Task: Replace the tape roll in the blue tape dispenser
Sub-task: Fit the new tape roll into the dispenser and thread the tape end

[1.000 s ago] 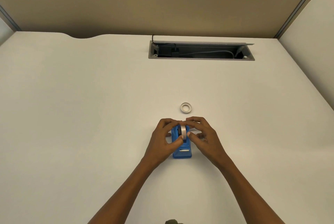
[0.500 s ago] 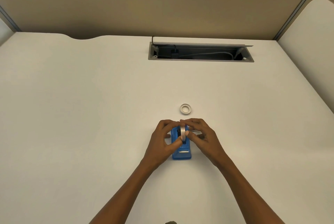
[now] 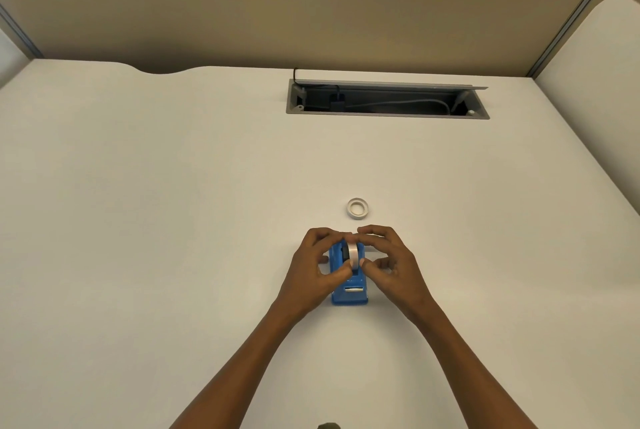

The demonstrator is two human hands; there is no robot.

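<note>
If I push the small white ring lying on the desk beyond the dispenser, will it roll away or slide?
The white ring lies flat on the desk, hole up, so it will probably slide, not roll. It looks thin and nearly empty, so it is likely very light. Tipped onto its edge, it could roll.

Single head view; looks down steeply, seemingly close, at desk (image 3: 173, 220).

left hand (image 3: 317, 264): fingers curled, pinching grip | right hand (image 3: 389, 260): fingers curled, pinching grip | forearms converging
</note>
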